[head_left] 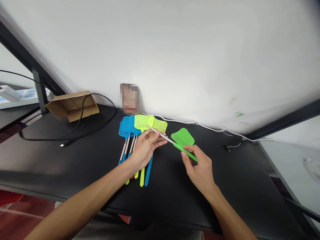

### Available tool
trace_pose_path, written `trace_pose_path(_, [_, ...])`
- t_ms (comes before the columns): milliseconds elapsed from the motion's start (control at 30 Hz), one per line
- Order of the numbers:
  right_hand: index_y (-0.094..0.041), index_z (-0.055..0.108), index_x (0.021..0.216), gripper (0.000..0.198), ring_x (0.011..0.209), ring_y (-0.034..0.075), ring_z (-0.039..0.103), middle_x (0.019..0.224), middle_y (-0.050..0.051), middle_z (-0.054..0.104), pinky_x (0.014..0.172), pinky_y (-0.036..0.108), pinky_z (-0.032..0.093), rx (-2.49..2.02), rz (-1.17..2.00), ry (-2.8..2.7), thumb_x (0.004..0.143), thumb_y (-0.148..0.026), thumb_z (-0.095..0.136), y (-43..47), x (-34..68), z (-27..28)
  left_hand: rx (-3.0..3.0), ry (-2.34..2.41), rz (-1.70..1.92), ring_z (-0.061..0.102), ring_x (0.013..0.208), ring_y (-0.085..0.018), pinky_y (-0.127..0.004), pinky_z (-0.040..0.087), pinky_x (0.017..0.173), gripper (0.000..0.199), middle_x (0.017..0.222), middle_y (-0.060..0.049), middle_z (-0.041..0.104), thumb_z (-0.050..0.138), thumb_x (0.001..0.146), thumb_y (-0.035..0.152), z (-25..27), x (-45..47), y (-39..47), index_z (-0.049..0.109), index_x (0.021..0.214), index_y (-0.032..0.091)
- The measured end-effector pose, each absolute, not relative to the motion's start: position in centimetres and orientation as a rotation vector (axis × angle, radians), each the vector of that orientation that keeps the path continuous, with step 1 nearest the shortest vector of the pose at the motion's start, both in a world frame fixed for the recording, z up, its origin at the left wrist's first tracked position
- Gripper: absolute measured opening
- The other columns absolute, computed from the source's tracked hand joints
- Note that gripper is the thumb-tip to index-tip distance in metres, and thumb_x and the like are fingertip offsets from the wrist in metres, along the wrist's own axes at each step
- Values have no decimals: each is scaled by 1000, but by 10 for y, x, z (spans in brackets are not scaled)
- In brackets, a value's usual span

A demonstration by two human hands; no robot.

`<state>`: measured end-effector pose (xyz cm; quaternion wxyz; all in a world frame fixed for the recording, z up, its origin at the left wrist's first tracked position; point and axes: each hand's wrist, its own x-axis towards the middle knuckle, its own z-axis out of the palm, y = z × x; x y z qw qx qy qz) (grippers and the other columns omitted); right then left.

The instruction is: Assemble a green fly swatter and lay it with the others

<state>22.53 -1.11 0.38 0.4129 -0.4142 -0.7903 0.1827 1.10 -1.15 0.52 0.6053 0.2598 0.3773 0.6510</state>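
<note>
My right hand (200,166) is closed round the green handle (186,152) of a thin silver rod (166,137). With the fingers of my left hand (146,146) I pinch the rod near its far end, which points up and left with no head on it. Beside the handle, a green perforated fly swatter head (182,136) lies on the table. Under and behind my left hand is a pile of fly swatters with blue heads (124,128) and yellow-green heads (144,122). Their blue handles (148,171) and yellow handles (142,176) point toward me; my left hand hides part of them.
The black table (100,176) meets a white wall. An open cardboard box (75,105) and a black cable (82,130) are at the left. A blurred upright package (129,99) leans against the wall. Along the wall runs a white cable (175,120); a short connector (227,148) lies right.
</note>
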Motion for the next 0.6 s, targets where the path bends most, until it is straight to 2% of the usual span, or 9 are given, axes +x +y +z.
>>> trace_pose_path(200, [-22,63,109,11,81,18,68,94,4,69,66,28,54,-1018,462,-2002,100,-23,59,-11,224,-2,632,869,1444,73,100,-23,-42,58,96,23,105,-10,75,76,91,35,5,15,-14,68,94,13])
trace_pose_path(400, [-21,62,110,13,66,13,61,88,2,66,57,26,49,-1022,435,-2006,97,-23,63,-12,223,-5,639,882,1416,73,98,-22,-36,61,88,23,105,-10,75,75,91,35,8,15,-16,72,95,13])
trace_pose_path(600, [-21,62,109,11,70,15,62,87,2,65,58,27,49,-1010,396,-2017,98,-21,61,-12,222,-5,651,862,1425,74,94,-22,-36,62,83,28,102,-10,76,71,94,41,6,14,-16,73,97,13])
